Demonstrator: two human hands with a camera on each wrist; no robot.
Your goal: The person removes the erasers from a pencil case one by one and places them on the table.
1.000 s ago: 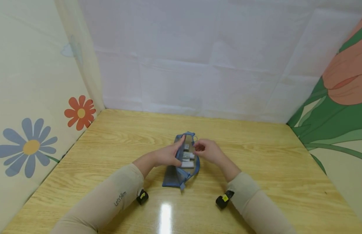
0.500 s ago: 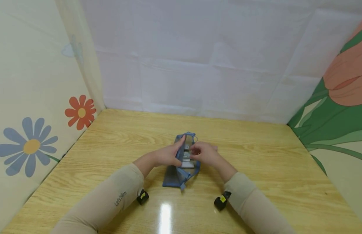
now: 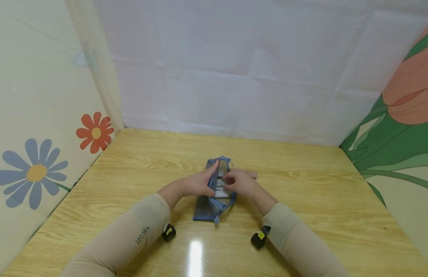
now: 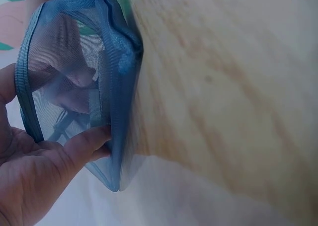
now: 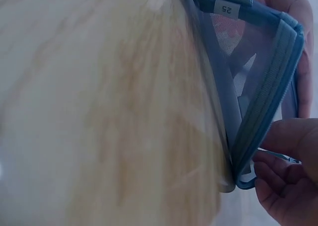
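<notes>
A blue mesh zip pouch (image 3: pixel 203 209) lies on the table with its mouth spread apart. My left hand (image 3: pixel 196 184) grips the pouch's left side, its thumb inside the near end of the opening and a finger along the far end. Inside show several small white items (image 3: pixel 221 194), too small to identify. At the right edge, my right hand (image 3: pixel 243 182) reaches into the mouth with bent fingers among those items. Through the mesh in the left wrist view, fingertips (image 4: pixel 82 77) appear beside a pale strip-like piece (image 4: pixel 94 107); whether they pinch it is unclear.
The pouch rests on a wood-grain table (image 3: pixel 303 184). A white cloth backdrop (image 3: pixel 214 77) stands behind it, with flower-printed panels on both sides. A metal ring (image 3: pixel 230 165) hangs at the pouch's far end, and a tag (image 5: pixel 226 9) shows on its near edge.
My right hand has moved left and slightly nearer, from the pouch's right rim into its mouth over the white items. The left hand and pouch have stayed nearly still.
</notes>
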